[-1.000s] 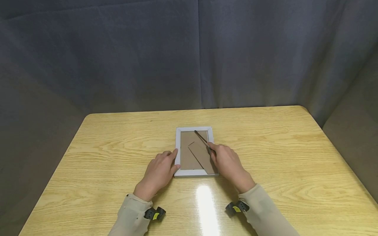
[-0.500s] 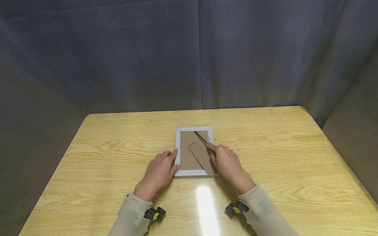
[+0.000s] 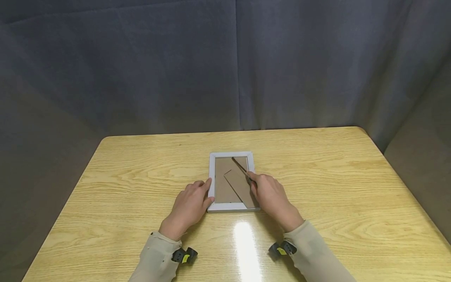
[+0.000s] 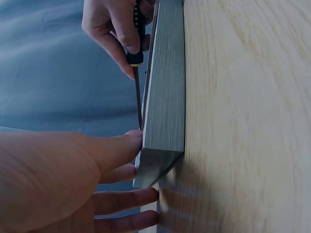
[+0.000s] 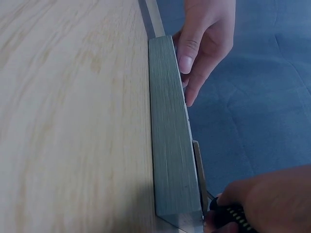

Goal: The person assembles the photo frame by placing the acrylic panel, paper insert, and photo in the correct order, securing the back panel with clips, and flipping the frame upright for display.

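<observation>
A picture frame (image 3: 212, 168) lies face down at the middle of the table, its brown backing board (image 3: 221, 184) up. A stand leg (image 3: 239, 190) slants across the board. My left hand (image 3: 189, 200) rests index finger and thumb on the frame's left rim; in the left wrist view the thumb (image 4: 124, 145) presses near a corner, other fingers extended along the side. My right hand (image 3: 273, 196) grips a screwdriver (image 3: 239, 163) by its black, yellow-dotted handle (image 4: 137, 56). In the head view its thin shaft points up-left, tip at the board's upper edge.
The wooden table (image 3: 134, 176) stretches out on both sides of the frame. Dark grey curtains (image 3: 169, 78) hang behind it and along the sides. A black camera (image 3: 184, 255) is strapped at the left wrist, another (image 3: 282, 249) at the right. Light glares on the front of the tabletop.
Both hands, the frame and the screwdriver keep nearly the same place. The right hand and the screwdriver tip have dipped very slightly toward me since a second ago.
</observation>
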Demonstrator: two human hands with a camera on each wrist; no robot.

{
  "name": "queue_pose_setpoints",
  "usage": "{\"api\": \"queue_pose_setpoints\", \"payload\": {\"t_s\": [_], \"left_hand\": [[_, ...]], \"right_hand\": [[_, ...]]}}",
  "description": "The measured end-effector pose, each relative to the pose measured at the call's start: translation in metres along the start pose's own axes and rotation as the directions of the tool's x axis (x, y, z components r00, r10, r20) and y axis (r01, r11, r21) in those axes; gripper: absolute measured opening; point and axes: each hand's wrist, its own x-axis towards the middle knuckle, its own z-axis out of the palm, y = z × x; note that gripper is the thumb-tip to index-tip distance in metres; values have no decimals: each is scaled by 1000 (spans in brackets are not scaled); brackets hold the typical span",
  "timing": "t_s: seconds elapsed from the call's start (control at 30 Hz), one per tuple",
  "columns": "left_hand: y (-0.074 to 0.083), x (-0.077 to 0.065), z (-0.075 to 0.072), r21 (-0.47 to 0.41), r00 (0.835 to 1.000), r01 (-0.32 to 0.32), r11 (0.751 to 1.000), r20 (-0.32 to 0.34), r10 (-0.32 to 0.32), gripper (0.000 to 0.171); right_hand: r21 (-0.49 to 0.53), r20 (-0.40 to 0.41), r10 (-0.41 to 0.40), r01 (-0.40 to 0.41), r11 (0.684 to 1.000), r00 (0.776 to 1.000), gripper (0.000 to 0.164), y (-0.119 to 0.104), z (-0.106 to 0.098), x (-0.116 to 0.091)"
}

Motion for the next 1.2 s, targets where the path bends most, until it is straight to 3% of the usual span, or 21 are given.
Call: {"api": "queue_pose_setpoints", "payload": {"t_s": [0.57, 1.2], "left_hand": [[0, 0, 0, 9, 1000, -6, 1000, -4, 6, 57], [0, 0, -2, 5, 1000, -1, 1000, 7, 1, 58]], "right_hand": [[-11, 5, 11, -11, 1000, 1000, 36, 0, -1, 0], [61, 23, 41, -42, 997, 999, 38, -1, -5, 1]]}}
